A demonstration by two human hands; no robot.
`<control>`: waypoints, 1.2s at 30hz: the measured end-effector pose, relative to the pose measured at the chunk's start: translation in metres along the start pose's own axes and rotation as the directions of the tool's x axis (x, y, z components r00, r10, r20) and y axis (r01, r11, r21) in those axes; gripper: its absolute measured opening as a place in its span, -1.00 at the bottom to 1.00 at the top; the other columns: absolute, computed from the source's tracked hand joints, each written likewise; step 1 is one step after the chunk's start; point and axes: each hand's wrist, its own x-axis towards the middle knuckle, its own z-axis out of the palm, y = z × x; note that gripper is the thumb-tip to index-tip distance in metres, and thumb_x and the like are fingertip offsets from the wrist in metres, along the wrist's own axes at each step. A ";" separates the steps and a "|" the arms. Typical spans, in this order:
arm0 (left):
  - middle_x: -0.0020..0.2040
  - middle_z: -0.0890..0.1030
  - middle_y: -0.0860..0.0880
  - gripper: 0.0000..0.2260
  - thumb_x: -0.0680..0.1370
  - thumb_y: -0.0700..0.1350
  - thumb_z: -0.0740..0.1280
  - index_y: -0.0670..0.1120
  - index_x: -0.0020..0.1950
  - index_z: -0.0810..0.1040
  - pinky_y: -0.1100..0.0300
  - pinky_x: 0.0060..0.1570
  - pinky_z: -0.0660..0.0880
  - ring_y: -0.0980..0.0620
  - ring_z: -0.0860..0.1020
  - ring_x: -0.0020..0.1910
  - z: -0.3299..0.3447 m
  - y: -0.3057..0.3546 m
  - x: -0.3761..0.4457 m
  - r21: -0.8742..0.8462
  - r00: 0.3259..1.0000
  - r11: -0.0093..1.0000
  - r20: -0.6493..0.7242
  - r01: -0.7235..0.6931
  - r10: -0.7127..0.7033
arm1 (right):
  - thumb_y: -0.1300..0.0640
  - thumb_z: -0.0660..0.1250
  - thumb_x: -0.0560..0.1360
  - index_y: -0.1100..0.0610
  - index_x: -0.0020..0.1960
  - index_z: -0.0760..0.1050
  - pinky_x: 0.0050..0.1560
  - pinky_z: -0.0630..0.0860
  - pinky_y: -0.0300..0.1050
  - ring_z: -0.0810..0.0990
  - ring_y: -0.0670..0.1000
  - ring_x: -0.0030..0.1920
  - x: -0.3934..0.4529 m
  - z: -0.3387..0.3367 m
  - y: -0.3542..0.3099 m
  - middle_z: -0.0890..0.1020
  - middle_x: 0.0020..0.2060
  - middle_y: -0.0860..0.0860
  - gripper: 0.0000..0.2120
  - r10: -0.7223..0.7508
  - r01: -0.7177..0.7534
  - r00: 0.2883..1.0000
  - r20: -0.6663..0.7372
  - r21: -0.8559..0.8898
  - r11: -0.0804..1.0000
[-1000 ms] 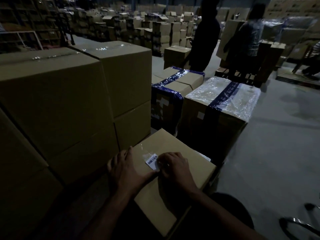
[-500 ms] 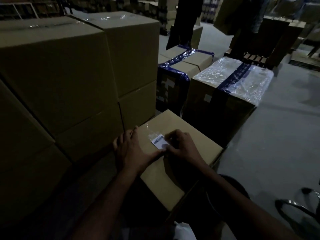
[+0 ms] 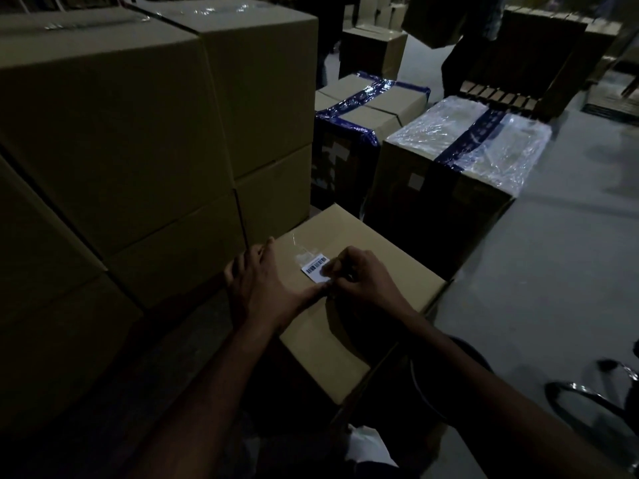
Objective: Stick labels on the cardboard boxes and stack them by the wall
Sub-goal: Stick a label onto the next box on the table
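Observation:
A small cardboard box (image 3: 345, 340) sits low in front of me, its top facing up. A white barcode label (image 3: 313, 266) lies on the top near the far left corner, beside a strip of clear tape. My left hand (image 3: 262, 288) rests flat over the box's left edge, thumb stretched toward the label. My right hand (image 3: 363, 278) has its fingers curled, with the fingertips pinching the label's right end against the cardboard.
Tall stacked cardboard boxes (image 3: 121, 133) rise close on my left. Behind the small box stand a blue-taped box (image 3: 366, 108) and a plastic-wrapped box (image 3: 466, 140). A curved metal frame (image 3: 594, 402) lies on the grey floor at right. People stand at the back.
My view has tilted down and closer. Both hands stay on the box top; the right hand's fingertips have shifted slightly along the label's right end.

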 end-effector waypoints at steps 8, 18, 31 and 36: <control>0.46 0.37 -0.08 0.26 0.09 0.76 -0.06 -0.04 0.57 0.21 -0.09 0.44 0.13 -0.08 0.31 0.43 -0.002 0.001 0.000 -0.002 1.000 1.000 -0.004 -0.002 0.002 | 0.21 0.46 0.39 -0.14 -0.19 0.45 0.02 0.63 0.06 0.63 -0.02 0.05 0.001 -0.001 0.000 0.66 -0.02 -0.07 -0.72 0.036 -0.037 0.999 0.015 0.064 0.997; 0.48 0.34 -0.09 0.29 0.04 0.76 -0.09 -0.03 0.57 0.21 -0.10 0.46 0.09 -0.09 0.28 0.46 -0.006 0.000 0.000 0.001 1.000 1.000 0.010 0.008 -0.008 | 0.25 0.44 0.41 -0.01 -0.09 0.45 -0.07 0.56 -0.21 0.60 -0.07 -0.01 -0.019 -0.003 -0.011 0.63 -0.09 -0.05 -0.77 0.098 -0.096 0.989 -0.113 0.026 0.995; 0.52 0.30 -0.17 0.00 0.32 0.59 0.19 -0.01 0.58 0.19 -0.14 0.44 0.15 -0.20 0.20 0.51 -0.018 -0.022 -0.017 -0.003 0.968 0.971 0.079 0.237 -0.236 | 0.02 0.41 0.48 -0.03 -0.04 0.52 -0.11 0.41 -0.19 0.46 -0.12 -0.06 -0.051 -0.004 -0.011 0.53 -0.15 -0.19 -0.90 -0.141 0.104 0.980 -0.142 -0.241 0.965; 0.60 0.16 -0.14 0.08 0.31 0.58 0.22 -0.01 0.63 0.01 -0.16 0.48 0.08 -0.18 0.11 0.57 -0.019 -0.024 -0.032 -0.095 0.958 0.960 0.138 0.265 -0.251 | 0.04 0.42 0.47 0.01 0.00 0.59 -0.06 0.56 -0.10 0.57 -0.11 -0.06 -0.030 -0.025 -0.013 0.62 -0.10 -0.12 -0.88 -0.131 0.132 0.991 0.017 -0.131 0.983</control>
